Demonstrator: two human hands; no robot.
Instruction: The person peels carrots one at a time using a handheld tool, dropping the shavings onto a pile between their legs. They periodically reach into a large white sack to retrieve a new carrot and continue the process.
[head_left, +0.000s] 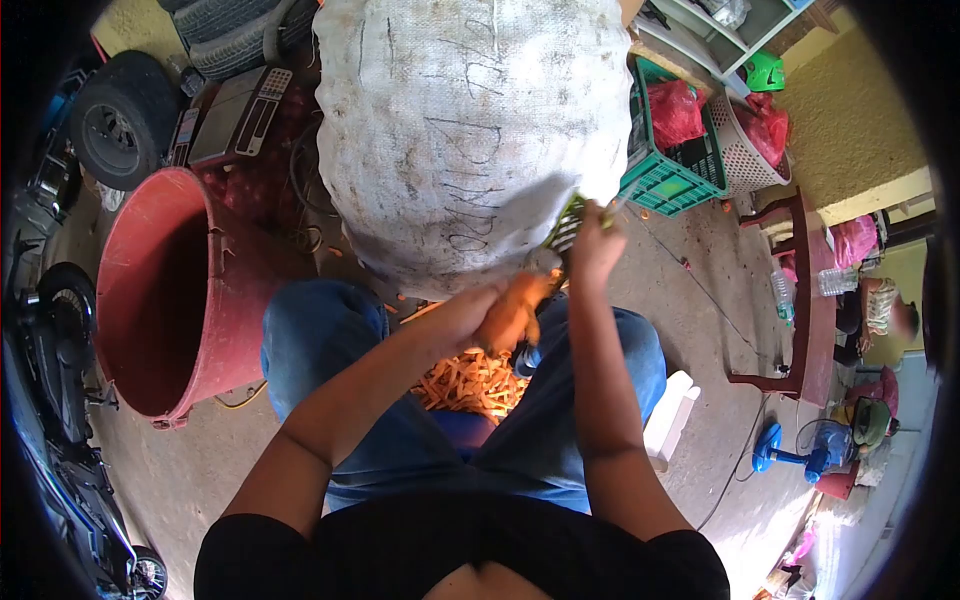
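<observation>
My left hand (474,312) is closed around an orange carrot (510,318), held above my lap and blurred by motion. In my right hand (598,248) is a green slotted peeler (567,226), its lower end close to the carrot; whether they touch is not clear. Below, between my knees, lies a heap of orange peel strips (475,385). A large white woven sack (410,130) with dark handwriting stands right in front of both hands.
A big red bin (245,300) stands left of my legs. Right of the sack are a green crate (680,188) and a white basket (742,150). A motorcycle (60,430), tyres (125,120) and a blue fan (815,450) are farther out. Another person (880,305) sits far right.
</observation>
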